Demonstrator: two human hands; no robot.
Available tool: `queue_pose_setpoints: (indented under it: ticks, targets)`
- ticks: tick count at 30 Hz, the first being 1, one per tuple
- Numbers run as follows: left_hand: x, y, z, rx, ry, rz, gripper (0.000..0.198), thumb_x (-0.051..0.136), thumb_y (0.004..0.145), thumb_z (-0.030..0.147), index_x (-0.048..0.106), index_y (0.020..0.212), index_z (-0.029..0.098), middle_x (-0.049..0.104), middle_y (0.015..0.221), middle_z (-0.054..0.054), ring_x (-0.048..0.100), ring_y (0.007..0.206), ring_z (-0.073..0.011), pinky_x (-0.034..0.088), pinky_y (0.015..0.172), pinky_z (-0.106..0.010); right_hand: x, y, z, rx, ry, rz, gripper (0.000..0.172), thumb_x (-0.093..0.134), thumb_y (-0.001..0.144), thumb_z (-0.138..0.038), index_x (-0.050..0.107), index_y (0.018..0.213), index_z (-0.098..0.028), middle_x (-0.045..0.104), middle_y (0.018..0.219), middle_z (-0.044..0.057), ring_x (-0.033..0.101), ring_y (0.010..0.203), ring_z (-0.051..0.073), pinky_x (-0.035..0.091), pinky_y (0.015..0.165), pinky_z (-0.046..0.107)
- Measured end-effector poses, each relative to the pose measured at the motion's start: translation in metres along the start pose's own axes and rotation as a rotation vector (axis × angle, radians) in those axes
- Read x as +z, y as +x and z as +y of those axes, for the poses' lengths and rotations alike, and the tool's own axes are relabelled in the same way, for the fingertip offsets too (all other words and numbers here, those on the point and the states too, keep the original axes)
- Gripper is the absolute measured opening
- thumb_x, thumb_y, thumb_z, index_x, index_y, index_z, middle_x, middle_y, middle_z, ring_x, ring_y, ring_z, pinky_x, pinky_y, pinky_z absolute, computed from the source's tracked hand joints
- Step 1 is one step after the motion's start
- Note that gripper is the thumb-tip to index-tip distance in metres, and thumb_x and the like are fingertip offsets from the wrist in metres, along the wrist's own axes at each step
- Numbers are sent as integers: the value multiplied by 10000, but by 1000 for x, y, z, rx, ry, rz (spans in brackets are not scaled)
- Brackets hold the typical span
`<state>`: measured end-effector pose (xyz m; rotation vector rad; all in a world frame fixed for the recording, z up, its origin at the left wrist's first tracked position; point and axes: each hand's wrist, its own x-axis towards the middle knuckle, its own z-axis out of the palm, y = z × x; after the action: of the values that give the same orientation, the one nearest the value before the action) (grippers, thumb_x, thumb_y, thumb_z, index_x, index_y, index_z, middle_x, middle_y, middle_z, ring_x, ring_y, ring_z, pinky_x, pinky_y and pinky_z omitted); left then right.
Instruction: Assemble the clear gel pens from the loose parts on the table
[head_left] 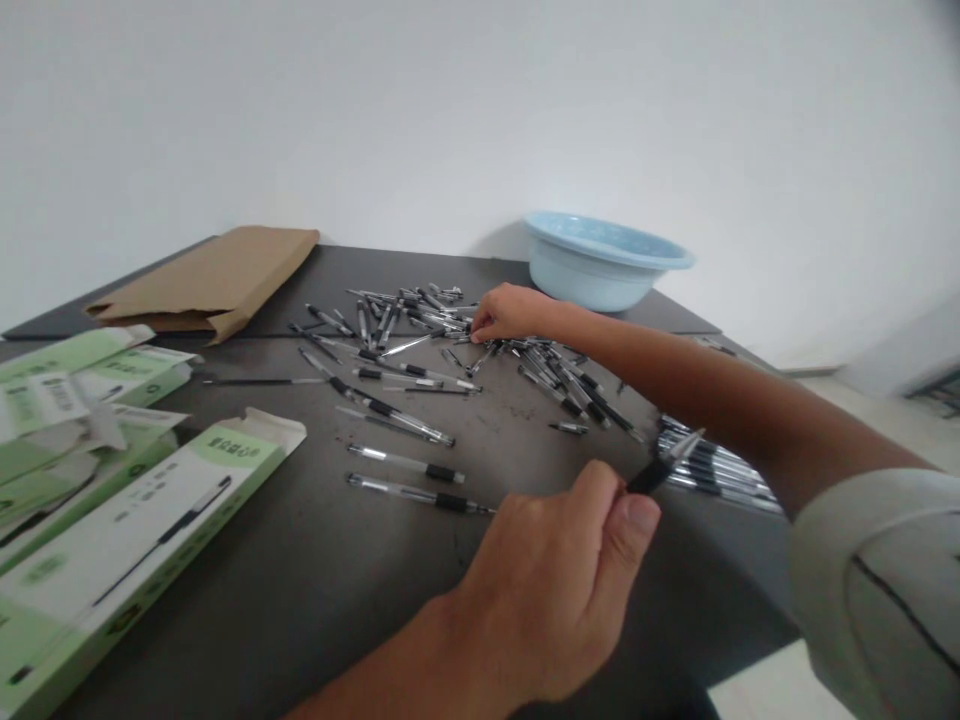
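My left hand (551,590) is closed in the near foreground around a pen barrel (651,474). Its black grip and silver conical tip stick out past my thumb, pointing up to the right; the rest is hidden in the fist. My right hand (506,312) reaches far across the table, fingertips pinched together low over the spread of loose pens (390,320). Whatever lies between those fingertips is too small to make out. Closer to me, a clear pen with a black grip (409,492) lies partly behind my left hand, another pen (405,463) just beyond it.
Green and white pen boxes (172,530) are heaped on the left of the dark table (315,600). Behind them lies a brown paper bag (217,275). A light blue basin (592,265) stands at the back right. Pens lie in rows (720,470) beneath my right forearm.
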<state>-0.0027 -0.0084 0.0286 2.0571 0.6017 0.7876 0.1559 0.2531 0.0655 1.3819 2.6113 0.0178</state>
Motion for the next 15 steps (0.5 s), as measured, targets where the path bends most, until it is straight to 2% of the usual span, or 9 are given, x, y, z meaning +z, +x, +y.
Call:
queue_pose_setpoints:
  ticks: [15]
  targets:
    - [-1, -1, 1, 16, 15, 0, 327, 304, 1150, 410, 407, 884, 249, 428, 590, 75, 504, 498, -152, 211, 508, -313, 0, -1, -6, -4, 11, -23, 339, 686, 1012, -382, 676, 1275, -168, 697, 1277, 98, 705, 1090, 252, 611, 923, 458]
